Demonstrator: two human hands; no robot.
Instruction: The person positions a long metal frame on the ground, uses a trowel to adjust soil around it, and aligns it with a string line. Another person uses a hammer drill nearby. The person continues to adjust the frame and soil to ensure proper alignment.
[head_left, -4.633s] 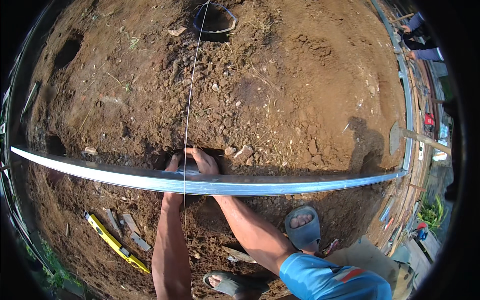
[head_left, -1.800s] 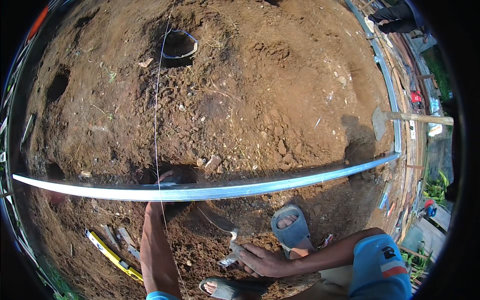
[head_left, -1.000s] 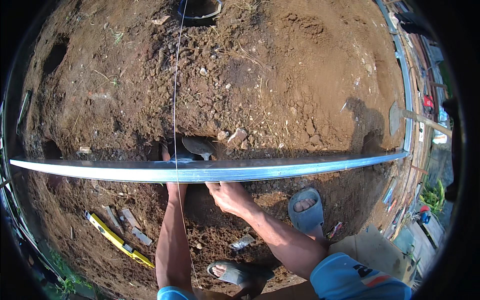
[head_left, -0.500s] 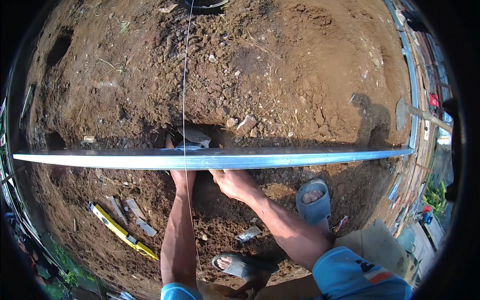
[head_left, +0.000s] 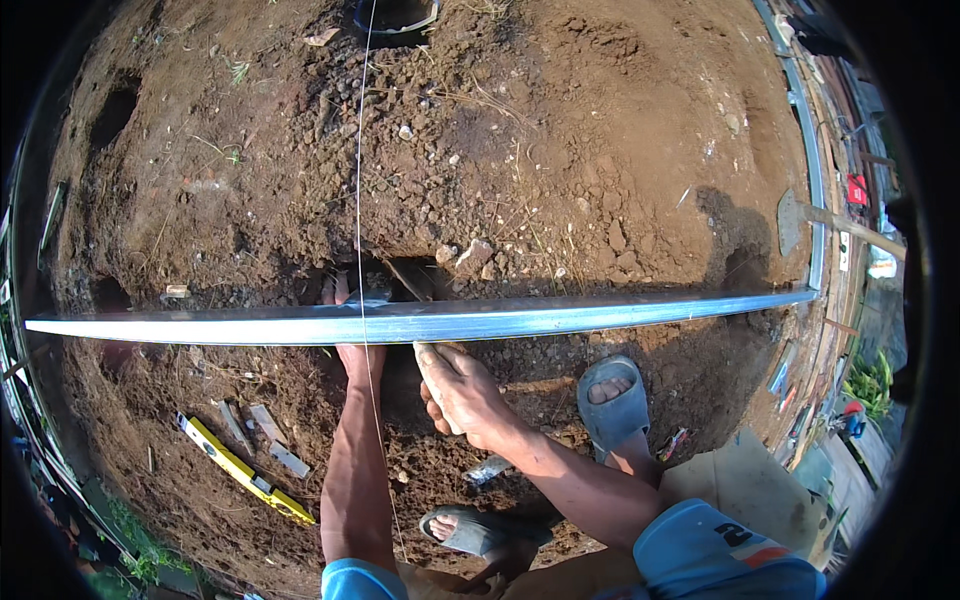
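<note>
A long silver metal beam [head_left: 500, 321] lies across the dirt, crossed by a taut white string [head_left: 360, 180]. My left hand [head_left: 355, 360] reaches under it into a dark hole [head_left: 410, 268]; its fingertips show beyond the beam beside a pale object [head_left: 376, 298], and its grip is mostly hidden. My right hand [head_left: 460, 400] is closed round the handle of a trowel [head_left: 437, 385] just this side of the beam. The trowel's blade is partly hidden in the hole. A yellow spirit level [head_left: 230, 460] and small metal offcuts [head_left: 288, 458] lie left of my left forearm.
Other holes [head_left: 113, 115] open in the soil, one at the top with a rim [head_left: 432, 15]. A shovel [head_left: 788, 222] lies at the right beside a metal rail [head_left: 815, 170] and timber. My sandalled feet [head_left: 612, 405] are below the beam. Someone's dark-clothed limb [head_left: 820, 40] shows top right.
My right hand has brought the trowel from near my feet to the hole; its handle now tilts back toward me and the blade sits lower. My left hand stays under the beam.
</note>
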